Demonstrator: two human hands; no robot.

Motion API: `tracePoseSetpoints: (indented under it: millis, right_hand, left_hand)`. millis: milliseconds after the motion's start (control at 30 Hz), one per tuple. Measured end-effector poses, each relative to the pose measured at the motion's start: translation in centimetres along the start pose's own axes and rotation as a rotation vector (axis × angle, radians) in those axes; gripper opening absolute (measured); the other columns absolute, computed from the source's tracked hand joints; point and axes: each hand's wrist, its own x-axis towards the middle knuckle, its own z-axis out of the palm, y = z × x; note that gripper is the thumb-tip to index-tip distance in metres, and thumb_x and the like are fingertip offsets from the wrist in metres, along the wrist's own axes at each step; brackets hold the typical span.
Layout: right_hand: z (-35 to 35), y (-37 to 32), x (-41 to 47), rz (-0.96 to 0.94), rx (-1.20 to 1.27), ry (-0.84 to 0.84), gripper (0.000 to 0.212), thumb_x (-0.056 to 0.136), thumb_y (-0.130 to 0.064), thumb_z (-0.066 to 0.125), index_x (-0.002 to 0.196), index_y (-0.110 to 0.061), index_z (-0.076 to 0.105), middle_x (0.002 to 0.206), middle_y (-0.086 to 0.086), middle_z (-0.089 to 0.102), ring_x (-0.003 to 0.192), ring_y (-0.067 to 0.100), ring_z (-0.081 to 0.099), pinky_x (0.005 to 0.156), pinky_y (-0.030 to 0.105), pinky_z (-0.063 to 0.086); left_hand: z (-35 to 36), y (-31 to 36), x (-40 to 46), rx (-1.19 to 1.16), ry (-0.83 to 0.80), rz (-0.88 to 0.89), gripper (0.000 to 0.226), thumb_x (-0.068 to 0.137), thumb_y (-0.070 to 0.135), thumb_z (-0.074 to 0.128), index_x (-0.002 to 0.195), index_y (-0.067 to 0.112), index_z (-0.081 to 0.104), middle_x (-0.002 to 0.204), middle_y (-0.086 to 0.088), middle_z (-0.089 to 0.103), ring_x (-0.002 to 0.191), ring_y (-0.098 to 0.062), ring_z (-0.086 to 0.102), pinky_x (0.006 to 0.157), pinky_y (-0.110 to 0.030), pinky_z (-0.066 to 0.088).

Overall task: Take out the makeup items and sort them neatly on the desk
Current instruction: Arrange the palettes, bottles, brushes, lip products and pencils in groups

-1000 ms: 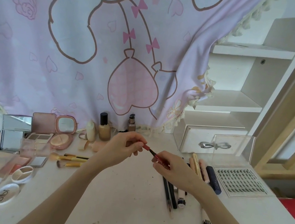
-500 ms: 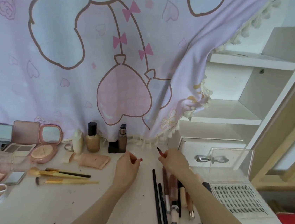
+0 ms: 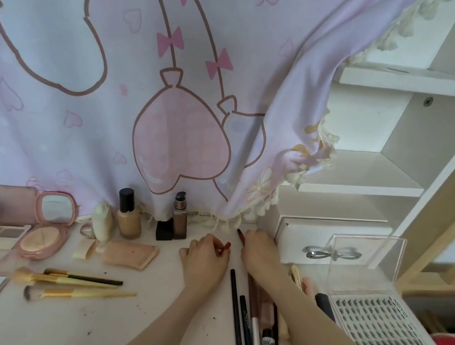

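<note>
Hands have dropped from mid-air to the desk (image 3: 123, 328) within the last second: a second ago they met above the surface at the two ends of one red pencil, and now they sit apart, low, at the back of the desk. The right hand (image 3: 261, 251) curls its fingers round the red pencil (image 3: 240, 237), whose dark red tip juts out just beyond the knuckles toward the curtain hem. The left hand (image 3: 205, 260) pinches a small red cap (image 3: 226, 246) between thumb and fingertips, just beside the right hand but not touching it. So the cap looks to have come off, and the pencil is being carried to the far end of the row of pencils (image 3: 249, 316) that runs back from under the right wrist. My reading is that the pencil is about to join that row; whether the cap goes back on first I cannot tell. Brushes (image 3: 77, 287) lie well off to the left of the left hand.
</note>
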Motion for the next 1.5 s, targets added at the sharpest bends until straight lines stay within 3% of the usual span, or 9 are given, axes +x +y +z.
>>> tracePoseSetpoints:
  millis: [267,367,533,700,900,1100,1233,1400,1500]
  right_hand:
    - [-0.2,0.7,-1.3,-0.078,-0.106,0.032,0.029,0.092,0.001,0.038,0.113,-0.005,0.057,0.118,0.015,0.054,0.105,0.029,0.058,0.082,0.032,0.045]
    - [-0.2,1.1,-1.9,-0.067,-0.162,0.017,0.029,0.092,0.0,0.038,0.113,-0.004,0.057,0.118,0.014,0.055,0.107,0.03,0.057,0.082,0.033,0.044]
    - [-0.4,1.2,-2.5,-0.109,-0.282,-0.007,0.028,0.092,-0.009,0.042,0.115,-0.008,0.058,0.117,0.009,0.06,0.107,0.028,0.057,0.081,0.032,0.042]
    - [-1.1,2.2,-2.8,-0.073,-0.303,-0.104,0.029,0.091,-0.013,0.043,0.116,-0.009,0.056,0.119,0.011,0.058,0.114,0.03,0.05,0.085,0.035,0.041]
    - [-0.7,3.7,-3.2,-0.07,-0.243,-0.156,0.038,0.094,-0.019,0.036,0.129,-0.017,0.049,0.124,0.009,0.056,0.114,0.028,0.053,0.086,0.036,0.042]
    - [-1.0,4.4,-4.0,-0.09,-0.137,-0.065,0.035,0.096,-0.021,0.034,0.129,-0.019,0.047,0.118,0.009,0.06,0.107,0.03,0.057,0.081,0.036,0.045]
    - [-1.6,4.8,-4.9,-0.102,-0.014,0.019,0.031,0.098,-0.027,0.035,0.119,-0.017,0.056,0.11,0.006,0.06,0.098,0.027,0.059,0.077,0.035,0.047]
    - [-1.8,4.5,-7.6,-0.172,0.053,0.107,0.032,0.096,-0.029,0.04,0.123,-0.021,0.056,0.114,0.003,0.059,0.109,0.022,0.05,0.091,0.036,0.041]
    - [-1.3,3.5,-9.6,-0.207,0.052,0.115,0.028,0.095,-0.033,0.044,0.114,-0.024,0.062,0.11,-0.002,0.059,0.108,0.019,0.049,0.094,0.033,0.036]
  left_hand:
    - [0.3,1.1,0.3,-0.072,-0.104,-0.004,0.019,0.088,0.042,0.053,0.098,0.027,0.057,0.08,0.013,0.054,0.101,-0.013,0.047,0.076,-0.029,0.018]
    - [0.6,1.9,0.4,-0.067,-0.188,0.018,0.018,0.09,0.034,0.05,0.102,0.029,0.062,0.097,0.009,0.064,0.106,-0.014,0.049,0.076,-0.029,0.019]
    - [0.9,3.1,0.7,-0.101,-0.329,0.074,0.032,0.093,0.018,0.042,0.114,0.028,0.064,0.117,0.006,0.064,0.112,-0.016,0.052,0.085,-0.031,0.026]
    - [0.4,3.3,0.6,-0.214,-0.407,0.061,0.044,0.089,0.003,0.037,0.124,0.019,0.059,0.125,0.0,0.061,0.121,-0.019,0.05,0.107,-0.036,0.032]
    - [0.0,3.4,0.1,-0.216,-0.524,0.107,0.057,0.085,-0.003,0.036,0.136,0.02,0.043,0.129,0.006,0.057,0.126,-0.014,0.044,0.109,-0.033,0.025]
    - [-0.7,3.3,-0.2,-0.208,-0.65,0.154,0.06,0.088,-0.003,0.031,0.143,0.021,0.029,0.142,0.003,0.044,0.133,-0.015,0.035,0.113,-0.036,0.02]
    - [-1.7,2.2,-0.3,-0.291,-0.648,0.152,0.055,0.092,-0.001,0.032,0.143,0.019,0.028,0.143,-0.005,0.041,0.133,-0.016,0.034,0.101,-0.018,0.026]
    - [-3.3,-0.1,-2.0,-0.255,-0.53,0.195,0.048,0.094,0.002,0.036,0.139,0.02,0.036,0.138,-0.004,0.046,0.127,-0.014,0.041,0.097,-0.015,0.029]
    - [-4.2,-2.3,-4.0,-0.169,-0.452,0.269,0.043,0.096,0.008,0.038,0.137,0.02,0.039,0.139,0.001,0.045,0.127,-0.011,0.041,0.098,-0.011,0.023]
